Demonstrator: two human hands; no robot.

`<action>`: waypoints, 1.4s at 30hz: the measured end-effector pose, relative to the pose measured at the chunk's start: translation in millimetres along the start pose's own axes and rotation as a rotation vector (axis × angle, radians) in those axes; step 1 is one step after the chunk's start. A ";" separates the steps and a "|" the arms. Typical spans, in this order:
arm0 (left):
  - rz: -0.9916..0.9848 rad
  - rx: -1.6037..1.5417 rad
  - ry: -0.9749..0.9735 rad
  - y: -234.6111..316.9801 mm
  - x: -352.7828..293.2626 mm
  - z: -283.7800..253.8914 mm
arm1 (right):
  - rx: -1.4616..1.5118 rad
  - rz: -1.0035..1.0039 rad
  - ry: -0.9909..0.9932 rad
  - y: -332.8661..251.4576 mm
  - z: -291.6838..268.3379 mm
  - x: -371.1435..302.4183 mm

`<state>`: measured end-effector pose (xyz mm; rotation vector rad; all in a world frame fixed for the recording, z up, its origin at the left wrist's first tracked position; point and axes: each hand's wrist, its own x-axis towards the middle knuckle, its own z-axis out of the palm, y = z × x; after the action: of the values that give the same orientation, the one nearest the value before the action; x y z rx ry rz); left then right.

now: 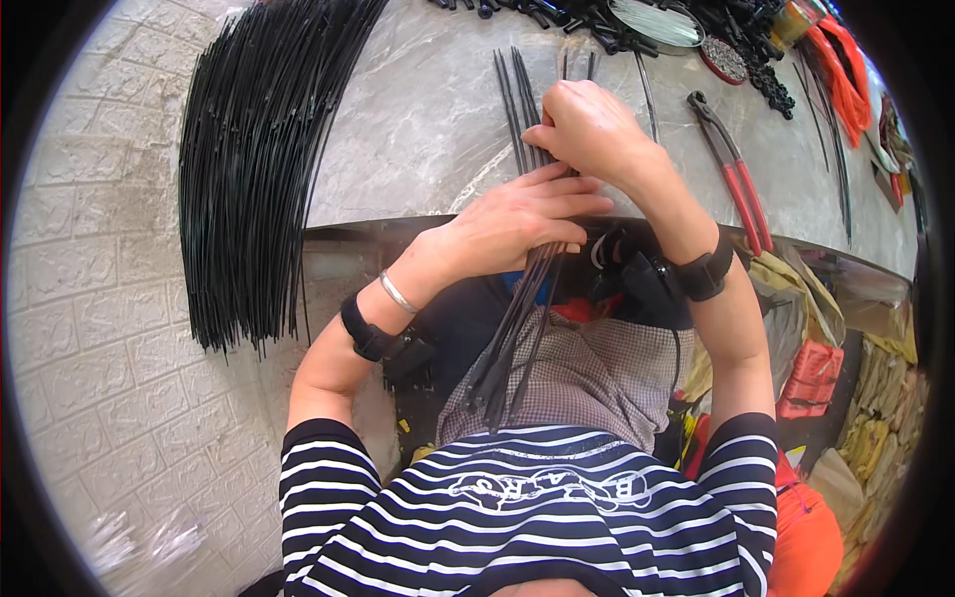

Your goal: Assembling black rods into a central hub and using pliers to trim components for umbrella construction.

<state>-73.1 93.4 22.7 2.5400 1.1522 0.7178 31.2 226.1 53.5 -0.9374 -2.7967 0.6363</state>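
Note:
A loose bundle of long, thin black rods (pixel 514 333) runs from the tabletop over its near edge and down toward my lap. My left hand (pixel 517 221), with a silver bangle on the wrist, holds the bundle at the table edge, fingers lying across it and thumb below. Just beyond, my right hand (pixel 595 129) is closed in a fist over the rods, and a few tips stick out past its knuckles. What its fingertips grip is hidden. More rod ends lie side by side on the stone-patterned table (pixel 428 119), left of my right hand.
A thick pile of black rods (pixel 264 169) overhangs the table's left end. Red-handled pincers (pixel 731 169) lie at the right. Farther back are a dish of thin white pieces (pixel 657 22), a bowl of small metal bits (pixel 723 60), black tubular parts (pixel 771 90) and an orange-red bag (pixel 841 80).

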 end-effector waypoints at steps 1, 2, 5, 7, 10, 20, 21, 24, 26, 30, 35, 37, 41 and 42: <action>0.004 0.003 0.000 -0.8 -0.7 0.5 | -0.019 -0.023 0.034 -1.3 2.0 0.9; 0.008 0.007 0.000 -0.7 -1.1 0.9 | -0.037 -0.046 0.068 -1.7 3.4 1.3; -0.016 0.053 0.091 4.4 -0.7 -1.6 | 0.008 0.007 -0.021 -1.8 -4.4 3.3; -0.042 0.027 0.128 7.0 -1.1 -0.3 | -0.023 0.004 0.013 -4.3 -2.5 0.7; -0.071 0.071 0.189 8.1 -3.1 4.6 | -0.087 -0.009 0.027 -10.4 -3.9 -0.9; -0.076 0.190 0.209 5.2 -4.6 10.8 | 0.011 0.040 0.086 -10.9 4.3 -3.4; -0.073 0.188 0.204 5.6 -3.7 10.5 | 0.015 0.045 0.089 -9.0 4.7 -3.7; -0.048 0.208 0.217 8.1 -2.0 9.5 | 0.081 0.059 0.152 -2.2 6.1 -1.8; -0.081 0.212 0.188 8.8 -2.1 9.8 | 0.077 0.067 0.113 1.8 6.4 1.3; -0.055 0.206 0.206 5.7 -3.5 10.8 | 0.100 0.048 0.104 6.5 2.8 3.7; -0.071 0.202 0.204 4.9 -4.6 11.7 | 0.358 0.260 0.007 14.1 -15.4 -6.1; -0.056 0.208 0.213 5.2 -3.3 12.3 | 0.386 0.266 0.023 19.4 -3.1 -7.2; -0.043 0.262 0.203 6.8 -2.4 11.5 | 0.106 0.062 0.324 14.0 9.0 -2.7; -0.043 0.263 0.202 7.1 -2.4 11.7 | 0.104 0.065 0.270 9.5 8.2 -1.9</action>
<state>-63.7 86.6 15.1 2.6922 1.4498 0.8817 35.9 228.9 42.1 -1.0132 -2.4820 0.6062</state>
